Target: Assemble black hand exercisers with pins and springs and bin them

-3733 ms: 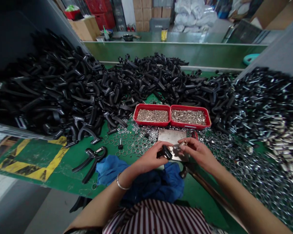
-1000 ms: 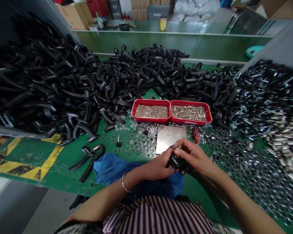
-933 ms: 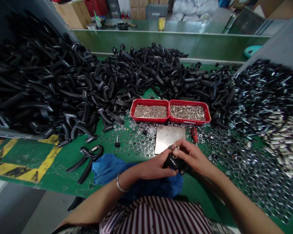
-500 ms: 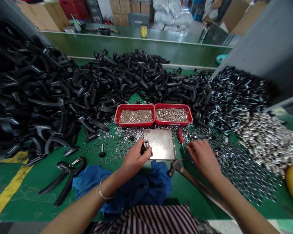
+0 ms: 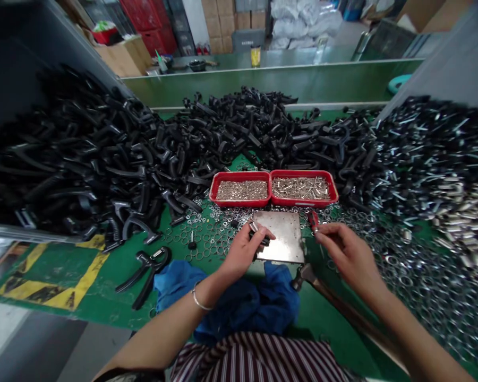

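- Your left hand [image 5: 245, 246] is closed on a small black part [image 5: 265, 241], with a silvery coil spring [image 5: 254, 227] showing at the fingers; both are above the left side of the metal plate [image 5: 284, 246].
- Your right hand [image 5: 350, 254] is held narrow, thumb and forefinger drawn close together beside the red-handled screwdriver [image 5: 312, 217]; whether anything is pinched between the fingertips, you cannot tell from this view.
- The metal plate lies flat on the green table [image 5: 99, 297], in front of two red trays set side by side: the left tray [image 5: 241, 203] contains fine metal pieces, the right tray [image 5: 305, 202] longer metal pins.
- Nearer to you, the hammer [image 5: 334, 301] has its head just beside the plate's near right corner, its wooden handle slanting beneath your right forearm.
- A crumpled blue cloth [image 5: 281, 297] lies between the plate and your striped garment [image 5: 255, 358].
- To the left of the cloth rests a black hand grip [image 5: 144, 289], its two handles spread apart; a black-headed bolt [image 5: 191, 245] stands upright beyond the cloth.
- Black handle pieces [image 5: 239, 132] are heaped behind the trays and to your left.
- At your right lie black-headed bolts [image 5: 430, 148], silvery cylinders [image 5: 468, 228] and many loose rings [image 5: 414, 297].
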`<state>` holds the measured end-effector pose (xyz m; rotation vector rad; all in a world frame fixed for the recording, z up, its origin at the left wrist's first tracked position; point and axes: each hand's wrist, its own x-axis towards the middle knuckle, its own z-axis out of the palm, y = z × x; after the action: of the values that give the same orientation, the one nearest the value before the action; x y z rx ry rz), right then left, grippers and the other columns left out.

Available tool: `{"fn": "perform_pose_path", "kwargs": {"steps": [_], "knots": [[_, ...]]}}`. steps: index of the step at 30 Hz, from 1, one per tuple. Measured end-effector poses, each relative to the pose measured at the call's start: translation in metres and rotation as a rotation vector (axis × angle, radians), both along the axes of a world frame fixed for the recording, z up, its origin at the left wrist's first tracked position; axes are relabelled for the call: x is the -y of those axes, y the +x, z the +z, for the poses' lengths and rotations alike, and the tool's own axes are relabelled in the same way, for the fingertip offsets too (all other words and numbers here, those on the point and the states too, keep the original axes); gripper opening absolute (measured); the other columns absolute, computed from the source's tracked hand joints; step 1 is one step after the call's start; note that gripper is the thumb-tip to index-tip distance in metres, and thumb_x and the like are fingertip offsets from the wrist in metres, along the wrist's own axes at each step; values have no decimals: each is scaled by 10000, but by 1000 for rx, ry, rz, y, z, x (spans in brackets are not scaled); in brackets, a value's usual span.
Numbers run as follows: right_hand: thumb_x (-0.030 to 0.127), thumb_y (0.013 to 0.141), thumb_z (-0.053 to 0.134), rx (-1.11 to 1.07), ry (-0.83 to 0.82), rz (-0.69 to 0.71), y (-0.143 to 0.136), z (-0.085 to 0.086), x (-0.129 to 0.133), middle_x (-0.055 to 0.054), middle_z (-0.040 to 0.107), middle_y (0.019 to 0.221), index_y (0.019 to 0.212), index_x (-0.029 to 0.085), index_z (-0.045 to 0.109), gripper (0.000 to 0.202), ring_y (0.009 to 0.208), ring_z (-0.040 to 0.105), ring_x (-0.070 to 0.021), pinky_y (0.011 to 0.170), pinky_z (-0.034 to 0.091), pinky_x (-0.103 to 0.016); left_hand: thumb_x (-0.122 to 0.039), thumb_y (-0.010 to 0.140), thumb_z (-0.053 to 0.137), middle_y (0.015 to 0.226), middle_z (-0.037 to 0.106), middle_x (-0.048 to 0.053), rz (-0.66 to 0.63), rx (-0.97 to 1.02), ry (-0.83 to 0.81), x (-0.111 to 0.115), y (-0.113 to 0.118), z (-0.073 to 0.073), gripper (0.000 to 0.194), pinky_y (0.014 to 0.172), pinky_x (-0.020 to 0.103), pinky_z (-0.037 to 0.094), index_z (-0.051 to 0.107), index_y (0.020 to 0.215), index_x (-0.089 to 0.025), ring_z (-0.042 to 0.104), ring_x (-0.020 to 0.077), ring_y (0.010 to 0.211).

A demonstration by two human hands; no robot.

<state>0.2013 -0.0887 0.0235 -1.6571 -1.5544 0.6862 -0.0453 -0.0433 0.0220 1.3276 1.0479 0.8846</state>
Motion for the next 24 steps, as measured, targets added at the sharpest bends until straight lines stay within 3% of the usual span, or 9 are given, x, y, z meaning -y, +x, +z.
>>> {"fn": "perform_pose_path", "kwargs": {"steps": [3, 5, 7, 12, 17, 19, 22, 24], "knots": [[436, 907, 628, -717, -240, 62, -55, 2, 2, -46, 691, 986, 1147, 240, 569, 316, 829, 673, -185, 796, 529, -364, -414, 994, 464, 1009, 644, 64, 78, -66, 212, 7, 3, -2, 261, 867, 304, 476, 593, 1007, -187, 599, 168, 934], [442, 881, 667, -994, -350, 115, -81, -2, 0, -32, 697, 889, 1075, 208, 599, 312, 754, 663, -153, 760, 539, -328, -374, 1002, 455, 1010, 614, 63, 116, -108, 331, 10, 7, -5, 221, 926, 316, 448, 573, 1025, -188, 586, 173, 978], [435, 851, 708, -1126, -404, 137, -94, -7, -1, -21, 686, 801, 956, 183, 620, 287, 711, 644, -133, 717, 537, -291, -348, 1008, 442, 990, 588, 58, 121, -144, 384, 11, 9, -7, 190, 917, 314, 444, 546, 1024, -190, 575, 170, 961], [438, 833, 730, -1062, -432, 194, -87, -8, 0, 3, 673, 713, 899, 186, 602, 290, 629, 635, -128, 663, 525, -284, -307, 1009, 433, 965, 558, 55, 79, -194, 432, 11, 9, -11, 140, 899, 314, 443, 512, 1005, -192, 555, 173, 943], [353, 831, 752, -773, -232, 164, -81, -6, 6, 27, 671, 695, 922, 219, 567, 246, 636, 658, -139, 669, 510, -277, -275, 1010, 431, 972, 561, 58, 51, -157, 469, 12, 9, -5, 122, 905, 324, 449, 514, 985, -189, 558, 169, 950], [360, 853, 727, -848, -273, 230, -82, -7, 7, 39, 652, 667, 909, 221, 546, 235, 574, 631, -126, 607, 504, -265, -251, 1001, 451, 983, 583, 60, -19, -143, 533, 13, 5, 0, 101, 921, 334, 446, 527, 968, -192, 568, 173, 977], [444, 868, 683, -1109, -463, 330, -86, -7, 7, 48, 602, 673, 877, 216, 511, 286, 474, 527, -93, 457, 451, -233, -225, 977, 499, 989, 627, 59, -155, -178, 630, 10, -1, 3, 65, 937, 353, 435, 558, 973, -198, 577, 183, 991], [511, 900, 609, -1134, -549, 339, -84, -6, 5, 39, 590, 696, 869, 210, 506, 320, 444, 461, -77, 410, 411, -222, -257, 969, 516, 947, 639, 53, -178, -212, 591, 6, -1, 2, 85, 905, 352, 445, 575, 954, -198, 584, 187, 943]]}}
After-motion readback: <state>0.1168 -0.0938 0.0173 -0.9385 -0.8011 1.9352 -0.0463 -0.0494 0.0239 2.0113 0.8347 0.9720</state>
